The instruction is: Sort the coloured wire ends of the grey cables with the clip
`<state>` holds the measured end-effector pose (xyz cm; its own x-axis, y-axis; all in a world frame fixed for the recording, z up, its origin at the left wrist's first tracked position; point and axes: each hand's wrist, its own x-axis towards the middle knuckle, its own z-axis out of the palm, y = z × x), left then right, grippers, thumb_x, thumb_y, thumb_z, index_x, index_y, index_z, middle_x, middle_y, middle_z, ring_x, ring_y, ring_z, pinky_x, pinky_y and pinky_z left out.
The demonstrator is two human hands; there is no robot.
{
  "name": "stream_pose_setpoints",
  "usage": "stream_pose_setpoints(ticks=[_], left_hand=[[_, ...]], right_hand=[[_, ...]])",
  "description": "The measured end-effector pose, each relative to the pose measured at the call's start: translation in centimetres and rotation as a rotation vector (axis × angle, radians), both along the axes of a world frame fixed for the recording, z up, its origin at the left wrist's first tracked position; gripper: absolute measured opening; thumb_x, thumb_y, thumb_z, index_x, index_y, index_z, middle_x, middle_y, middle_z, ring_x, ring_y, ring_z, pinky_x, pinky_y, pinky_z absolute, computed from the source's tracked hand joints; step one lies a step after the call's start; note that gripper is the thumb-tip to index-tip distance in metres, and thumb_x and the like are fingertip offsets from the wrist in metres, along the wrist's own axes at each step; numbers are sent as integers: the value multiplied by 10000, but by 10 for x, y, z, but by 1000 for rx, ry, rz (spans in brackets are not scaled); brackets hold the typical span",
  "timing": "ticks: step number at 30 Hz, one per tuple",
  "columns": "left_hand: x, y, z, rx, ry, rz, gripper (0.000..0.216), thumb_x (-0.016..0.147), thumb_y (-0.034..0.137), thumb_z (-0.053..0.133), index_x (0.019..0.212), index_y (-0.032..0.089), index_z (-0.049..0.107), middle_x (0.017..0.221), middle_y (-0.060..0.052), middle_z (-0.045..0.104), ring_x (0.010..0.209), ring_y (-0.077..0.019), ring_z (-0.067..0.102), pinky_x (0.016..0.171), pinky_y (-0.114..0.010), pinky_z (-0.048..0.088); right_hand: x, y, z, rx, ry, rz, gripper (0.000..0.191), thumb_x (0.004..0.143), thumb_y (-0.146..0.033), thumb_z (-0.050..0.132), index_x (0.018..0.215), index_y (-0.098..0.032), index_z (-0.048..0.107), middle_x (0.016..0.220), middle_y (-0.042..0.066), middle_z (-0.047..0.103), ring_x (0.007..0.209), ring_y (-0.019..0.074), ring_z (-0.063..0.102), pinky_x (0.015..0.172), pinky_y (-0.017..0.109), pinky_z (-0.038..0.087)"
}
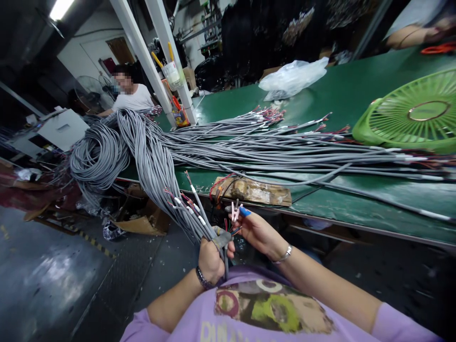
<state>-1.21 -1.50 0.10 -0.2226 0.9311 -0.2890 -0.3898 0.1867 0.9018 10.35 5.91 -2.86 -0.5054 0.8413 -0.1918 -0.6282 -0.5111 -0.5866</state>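
Note:
My left hand (211,259) is closed round a bundle of grey cables (181,218), near their stripped ends. Short white sleeves and thin coloured wires show at these ends. A grey covering wraps part of this hand's fingers. To its right, my right hand (258,232) has its fingers pinched together, with a blue covering on one fingertip. A small pink clip (234,212) shows at those fingertips and appears held between them. Loose thin wires (235,231) lie close by the same fingers; whether they are touched, I cannot tell.
More grey cables (228,149) run along the green table (374,204), beside a coiled pile (98,152). A wooden block (263,191) sits at the near edge. Beyond are a green fan (413,111), a plastic bag (294,80), white posts (160,61) and two other people.

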Motion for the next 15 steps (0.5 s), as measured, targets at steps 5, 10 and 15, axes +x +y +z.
stream_pose_setpoints(ticks=[5, 10, 15], left_hand=[[6, 8, 2, 2, -24, 28, 211, 644, 302, 644, 565, 153, 517, 429, 8, 543, 336, -70, 430, 364, -184, 286], [10, 12, 0, -15, -31, 69, 195, 628, 305, 646, 595, 157, 523, 426, 14, 540, 340, -72, 428, 360, -180, 298], [10, 10, -4, -17, 11, 61, 220, 640, 316, 648, 570, 151, 519, 429, 12, 538, 337, -66, 424, 362, -181, 297]], right_hand=[[-4, 5, 2, -54, 58, 60, 238, 755, -395, 672, 826, -169, 654, 710, 21, 657, 594, 114, 550, 580, 248, 438], [-9, 8, 7, -114, 82, 20, 221, 715, -360, 720, 814, -170, 668, 672, 8, 667, 606, 117, 569, 614, 254, 445], [-10, 7, 4, -122, 80, 9, 229, 728, -380, 707, 823, -175, 666, 683, 16, 670, 632, 128, 585, 637, 268, 446]])
